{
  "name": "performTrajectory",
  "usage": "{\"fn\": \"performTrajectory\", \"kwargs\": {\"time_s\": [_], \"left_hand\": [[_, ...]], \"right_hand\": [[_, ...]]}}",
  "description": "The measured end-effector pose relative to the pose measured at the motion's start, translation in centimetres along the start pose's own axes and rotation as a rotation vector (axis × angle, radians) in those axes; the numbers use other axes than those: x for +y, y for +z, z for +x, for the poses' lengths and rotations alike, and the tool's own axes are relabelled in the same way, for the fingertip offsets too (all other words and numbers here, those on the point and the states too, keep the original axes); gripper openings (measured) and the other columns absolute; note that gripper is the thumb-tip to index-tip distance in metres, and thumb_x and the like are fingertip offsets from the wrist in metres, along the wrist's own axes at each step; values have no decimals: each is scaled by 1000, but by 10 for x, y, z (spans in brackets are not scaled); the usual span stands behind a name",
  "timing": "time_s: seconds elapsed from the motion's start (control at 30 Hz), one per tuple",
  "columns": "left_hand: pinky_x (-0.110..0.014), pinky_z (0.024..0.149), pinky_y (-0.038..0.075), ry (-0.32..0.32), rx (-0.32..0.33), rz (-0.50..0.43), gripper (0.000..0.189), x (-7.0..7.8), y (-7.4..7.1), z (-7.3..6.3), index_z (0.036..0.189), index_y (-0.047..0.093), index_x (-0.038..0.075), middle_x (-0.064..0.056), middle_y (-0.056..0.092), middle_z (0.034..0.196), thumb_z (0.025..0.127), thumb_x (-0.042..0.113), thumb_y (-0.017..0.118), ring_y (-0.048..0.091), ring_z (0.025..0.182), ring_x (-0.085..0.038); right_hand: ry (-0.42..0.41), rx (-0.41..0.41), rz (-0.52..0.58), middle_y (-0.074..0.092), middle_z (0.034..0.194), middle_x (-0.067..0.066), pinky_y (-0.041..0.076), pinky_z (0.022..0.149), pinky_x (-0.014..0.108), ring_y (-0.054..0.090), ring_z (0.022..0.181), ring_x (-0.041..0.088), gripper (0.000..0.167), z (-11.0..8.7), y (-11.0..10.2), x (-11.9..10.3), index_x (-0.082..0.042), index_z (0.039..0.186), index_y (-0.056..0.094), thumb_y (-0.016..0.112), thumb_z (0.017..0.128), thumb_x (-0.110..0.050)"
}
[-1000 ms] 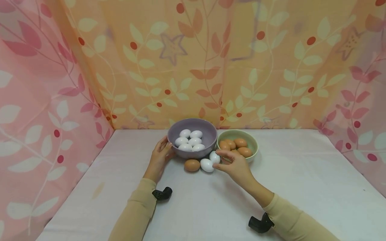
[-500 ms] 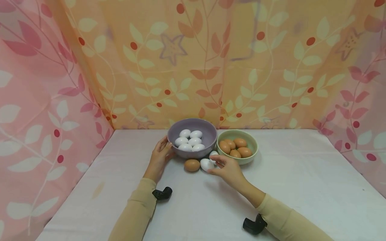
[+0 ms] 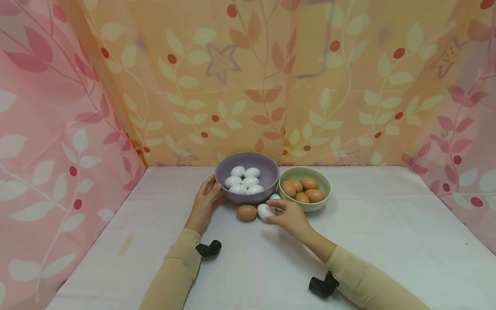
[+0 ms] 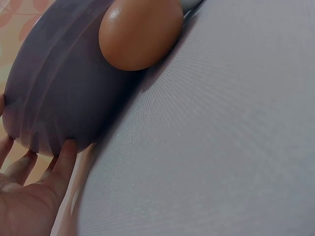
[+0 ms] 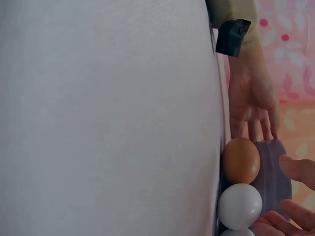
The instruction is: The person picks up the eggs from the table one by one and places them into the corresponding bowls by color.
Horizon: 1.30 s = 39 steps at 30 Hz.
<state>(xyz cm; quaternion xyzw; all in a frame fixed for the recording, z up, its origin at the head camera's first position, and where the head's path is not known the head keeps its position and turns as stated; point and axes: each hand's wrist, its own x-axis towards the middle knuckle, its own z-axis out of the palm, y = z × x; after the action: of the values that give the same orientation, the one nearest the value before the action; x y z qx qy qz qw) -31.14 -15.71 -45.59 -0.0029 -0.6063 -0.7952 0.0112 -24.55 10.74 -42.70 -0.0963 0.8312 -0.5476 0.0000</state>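
Note:
My left hand touches the left side of a purple bowl with extended fingertips. The left wrist view shows those fingertips against the bowl's wall. Several white eggs lie inside it. My right hand is at the right of a loose white egg, thumb and fingers spread apart. In the right wrist view a gap separates the thumb from that egg. A brown egg lies just left of it. Behind my right fingers, a second loose white egg is partly hidden.
A green bowl with several brown eggs stands right beside the purple one. Both are near the back edge of the white-covered table. Patterned cloth hangs behind and at both sides.
My right hand has moved left and slightly down, from beside the green bowl to the front white egg, uncovering brown eggs in that bowl. My left hand and the bowls stay put.

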Motion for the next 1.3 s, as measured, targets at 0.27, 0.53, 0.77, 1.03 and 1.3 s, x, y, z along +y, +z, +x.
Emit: {"fn": "performTrajectory", "kwargs": {"time_s": [0.27, 0.53, 0.77, 1.03, 1.3], "left_hand": [[-50, 114, 41, 4, 5, 13, 56, 1, 1, -2, 154, 35, 16, -5, 31, 162, 103, 21, 56, 37, 145, -23], [-51, 114, 41, 15, -5, 0, 55, 0, 0, 0, 154, 34, 15, -6, 31, 162, 103, 20, 55, 36, 146, -23], [-50, 113, 41, 14, -5, -7, 56, 1, 0, -1, 155, 33, 14, -6, 31, 162, 103, 17, 54, 37, 145, -22], [-49, 113, 42, 9, -8, -4, 55, 1, -1, 1, 154, 34, 16, -5, 31, 162, 103, 18, 54, 37, 145, -22], [-49, 114, 41, 14, -20, 1, 54, 1, -2, -1, 154, 35, 16, -4, 31, 163, 103, 19, 54, 38, 145, -22]], "right_hand": [[16, -12, -28, 69, 124, 17, 52, 103, 36, 60, 125, 30, 52, 2, 2, 0, 4, 121, 68, 86, 73, -6], [13, 9, -67, 71, 121, 16, 54, 100, 35, 63, 121, 29, 48, 4, 3, 1, 3, 118, 70, 86, 73, -7], [9, 12, -147, 72, 117, 15, 59, 88, 36, 70, 105, 25, 48, 4, 4, 0, 2, 116, 71, 87, 72, -8], [-22, 15, -194, 72, 118, 15, 59, 90, 37, 71, 105, 25, 49, 3, 8, -2, 3, 117, 70, 86, 72, -8], [-28, 16, -268, 74, 113, 12, 55, 90, 40, 65, 102, 21, 46, 5, 10, -2, 0, 113, 73, 88, 70, -11]]}}
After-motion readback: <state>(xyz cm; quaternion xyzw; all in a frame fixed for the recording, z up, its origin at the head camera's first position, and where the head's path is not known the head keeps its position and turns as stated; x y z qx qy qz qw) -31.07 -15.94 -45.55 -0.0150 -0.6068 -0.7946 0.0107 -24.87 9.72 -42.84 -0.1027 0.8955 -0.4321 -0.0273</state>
